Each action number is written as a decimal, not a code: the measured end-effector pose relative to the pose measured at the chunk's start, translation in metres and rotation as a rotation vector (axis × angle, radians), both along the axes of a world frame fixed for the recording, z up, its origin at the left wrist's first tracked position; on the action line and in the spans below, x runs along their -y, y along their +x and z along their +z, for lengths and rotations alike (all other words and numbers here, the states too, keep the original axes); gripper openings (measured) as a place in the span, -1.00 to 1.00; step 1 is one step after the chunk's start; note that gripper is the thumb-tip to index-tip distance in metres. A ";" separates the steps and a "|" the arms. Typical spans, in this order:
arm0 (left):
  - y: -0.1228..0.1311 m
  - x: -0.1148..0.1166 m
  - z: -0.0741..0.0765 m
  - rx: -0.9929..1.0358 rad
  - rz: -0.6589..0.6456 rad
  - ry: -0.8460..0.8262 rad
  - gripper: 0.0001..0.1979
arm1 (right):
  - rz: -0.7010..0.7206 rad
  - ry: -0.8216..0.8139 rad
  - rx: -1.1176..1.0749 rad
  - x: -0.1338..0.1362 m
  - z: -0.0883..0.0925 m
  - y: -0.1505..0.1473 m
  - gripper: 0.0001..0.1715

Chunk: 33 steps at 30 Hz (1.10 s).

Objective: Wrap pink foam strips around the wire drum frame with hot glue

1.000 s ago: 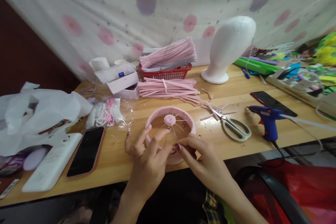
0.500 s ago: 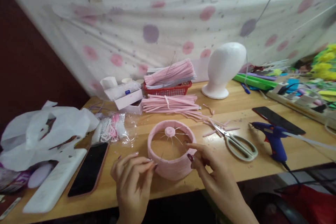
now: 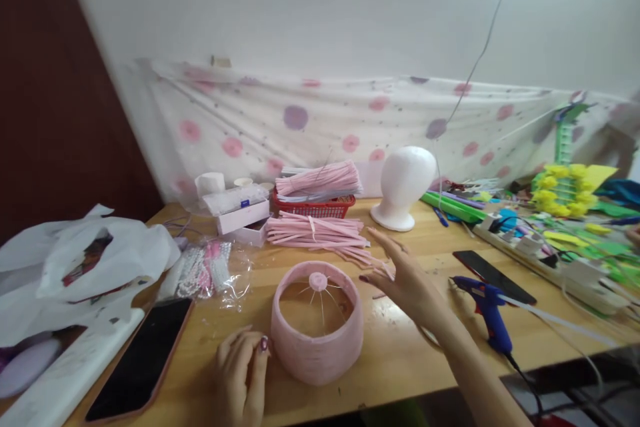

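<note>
A pink drum-shaped frame [image 3: 317, 353], with thin wire spokes running to a small round pink hub [image 3: 318, 281], sits on the table near its front edge. Just left of it my left hand [image 3: 243, 370] rests with its fingers curled in and the thumb against them; nothing shows in it. My right hand [image 3: 407, 283] is raised right of the frame, fingers stretched out and apart, holding nothing. Its fingertips are near the loose ends of a tied bundle of pink pipe cleaners [image 3: 315, 230]. Scissors [image 3: 429, 337] lie mostly hidden beneath the right hand and wrist.
Behind stand a red basket [image 3: 320, 209] of more pipe cleaners and a white foam head [image 3: 406, 183]. Right: a blue glue gun [image 3: 487, 310], a dark phone [image 3: 495, 277] and a power strip [image 3: 530, 255]. Left: another phone [image 3: 143, 357], bagged beads [image 3: 203, 270] and a white plastic bag [image 3: 107, 257].
My right hand has left the frame's rim and reached forward, its fingers spreading. My left hand has drawn away from the frame and curled lower. The camera view has tilted up.
</note>
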<state>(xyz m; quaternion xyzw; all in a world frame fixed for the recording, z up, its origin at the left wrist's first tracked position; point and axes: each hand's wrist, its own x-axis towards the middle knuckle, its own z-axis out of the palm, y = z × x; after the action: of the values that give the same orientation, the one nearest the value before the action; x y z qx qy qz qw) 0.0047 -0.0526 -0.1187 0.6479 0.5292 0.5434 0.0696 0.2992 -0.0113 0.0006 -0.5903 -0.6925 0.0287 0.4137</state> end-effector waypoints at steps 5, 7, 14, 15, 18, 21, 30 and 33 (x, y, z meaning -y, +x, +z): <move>-0.015 -0.008 -0.008 -0.149 -0.047 0.096 -0.80 | 0.012 -0.140 0.224 -0.069 0.029 -0.002 -0.65; -0.017 -0.010 -0.010 -0.184 -0.034 0.142 -0.81 | 0.041 -0.190 0.325 -0.095 0.037 -0.011 -0.71; -0.013 -0.015 -0.017 -0.252 0.010 0.260 -0.86 | 0.048 -0.405 0.678 -0.158 0.034 -0.045 -0.61; -0.011 -0.015 -0.018 -0.254 0.023 0.267 -0.86 | 0.043 -0.421 0.721 -0.162 0.032 -0.049 -0.61; -0.005 -0.015 -0.021 -0.220 0.062 0.258 -0.81 | 0.023 -0.451 0.833 -0.169 0.030 -0.058 -0.60; 0.000 -0.015 -0.023 -0.183 0.072 0.261 -0.77 | 0.019 -0.457 0.913 -0.173 0.032 -0.062 -0.57; -0.004 -0.017 -0.021 -0.267 0.032 0.318 -0.84 | 0.073 -0.437 1.024 -0.199 0.056 -0.051 -0.59; 0.000 -0.014 -0.021 -0.238 0.077 0.256 -0.80 | 0.105 -0.442 1.044 -0.202 0.061 -0.046 -0.61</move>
<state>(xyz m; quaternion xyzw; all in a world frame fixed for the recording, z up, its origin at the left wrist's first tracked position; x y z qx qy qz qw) 0.0044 -0.0384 -0.1397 0.6903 0.4849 0.5281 -0.0974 0.2530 0.1910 0.0619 -0.5636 -0.8110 -0.1021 -0.1190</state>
